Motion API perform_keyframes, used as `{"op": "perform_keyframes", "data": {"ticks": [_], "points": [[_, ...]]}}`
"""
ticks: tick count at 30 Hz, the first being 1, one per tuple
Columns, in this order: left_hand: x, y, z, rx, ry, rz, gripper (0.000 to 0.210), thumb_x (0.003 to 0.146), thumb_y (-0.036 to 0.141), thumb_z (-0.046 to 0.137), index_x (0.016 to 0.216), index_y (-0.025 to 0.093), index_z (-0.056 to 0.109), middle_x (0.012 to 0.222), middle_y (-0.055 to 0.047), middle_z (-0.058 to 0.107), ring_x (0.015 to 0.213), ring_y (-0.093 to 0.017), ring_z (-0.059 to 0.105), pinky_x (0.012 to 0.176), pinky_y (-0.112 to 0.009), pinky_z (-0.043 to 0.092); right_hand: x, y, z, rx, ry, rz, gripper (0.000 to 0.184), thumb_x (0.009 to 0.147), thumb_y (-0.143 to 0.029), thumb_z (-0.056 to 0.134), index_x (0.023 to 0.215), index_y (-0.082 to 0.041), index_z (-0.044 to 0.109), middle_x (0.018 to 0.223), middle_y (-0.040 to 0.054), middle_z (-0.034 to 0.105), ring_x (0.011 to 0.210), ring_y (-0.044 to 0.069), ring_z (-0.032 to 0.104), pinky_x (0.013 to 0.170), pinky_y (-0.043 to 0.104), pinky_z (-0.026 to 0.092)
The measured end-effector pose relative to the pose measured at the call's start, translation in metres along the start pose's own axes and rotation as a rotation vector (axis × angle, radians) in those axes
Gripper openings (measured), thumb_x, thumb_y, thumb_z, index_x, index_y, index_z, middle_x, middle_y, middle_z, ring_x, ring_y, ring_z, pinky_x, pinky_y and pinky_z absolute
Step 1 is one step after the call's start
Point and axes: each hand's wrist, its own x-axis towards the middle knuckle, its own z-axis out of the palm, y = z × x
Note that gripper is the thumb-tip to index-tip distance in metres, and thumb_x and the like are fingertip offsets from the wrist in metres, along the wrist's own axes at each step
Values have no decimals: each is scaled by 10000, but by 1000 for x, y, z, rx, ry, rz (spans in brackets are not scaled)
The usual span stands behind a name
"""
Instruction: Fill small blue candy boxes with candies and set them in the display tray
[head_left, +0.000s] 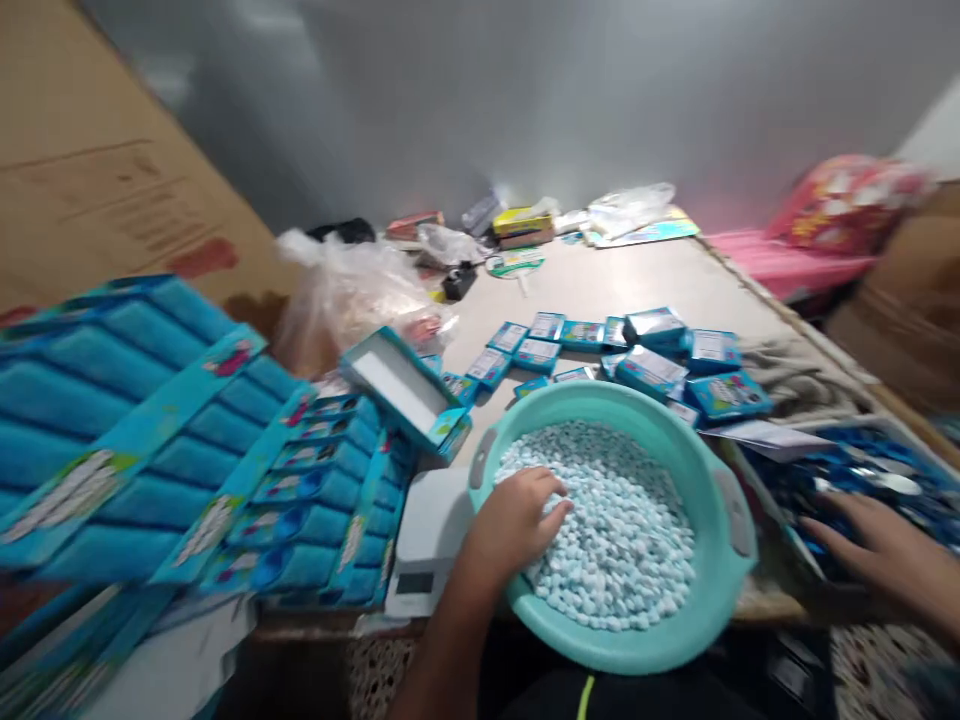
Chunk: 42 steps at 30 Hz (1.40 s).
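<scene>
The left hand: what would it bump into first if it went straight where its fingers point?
The left hand would probably meet the blue and white pieces in the bowl first. Its fingers may already touch them; the depth is hard to judge.

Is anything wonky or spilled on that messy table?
I see no spill: the pale pieces lie inside the teal basin. The open blue box looks odd, tilted askew beside the stacked packs, and the small blue boxes behind the basin lie at different angles, some piled on others.
</scene>
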Motion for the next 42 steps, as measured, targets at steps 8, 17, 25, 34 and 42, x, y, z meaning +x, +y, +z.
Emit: {"op": "perform_keyframes", "data": {"ticks": [8,17,25,34,42], "points": [[7,-6,-15,-108,40,1,251,986,391,535,941,229,722,1019,-57,737,1005,-241,689,915,-362,540,1,-30,8,-250,-138,178,341,915,-165,551,1215,-124,706,1146,169,632,944,253,659,866,339,482],[11,-16,-16,-148,62,-20,327,956,511,555,907,252,748,1017,-56,755,988,-251,710,893,-350,583,0,-44,-13,-134,-136,144,257,877,-102,521,1023,-142,728,1065,123,689,993,244,656,878,315,455],[11,-11,-17,-98,22,-38,339,957,508,532,927,251,751,1014,-56,751,986,-260,713,919,-397,588,1,-44,-10,-52,3,151,252,840,-134,513,975,-150,726,1011,121,740,957,257,687,873,331,484],[1,-15,-12,-165,297,88,312,947,425,640,1204,256,688,1166,-71,726,932,-217,721,827,-346,617,4,-70,-33,121,356,31,255,832,-225,501,962,-199,718,1017,120,756,966,278,697,922,413,524],[-18,44,12,-139,491,420,505,914,362,742,1385,275,582,1203,-97,713,1043,-210,722,918,-342,607,0,-233,-18,495,103,-492,239,841,-182,544,949,-253,745,917,47,756,801,211,713,726,322,564]]}}
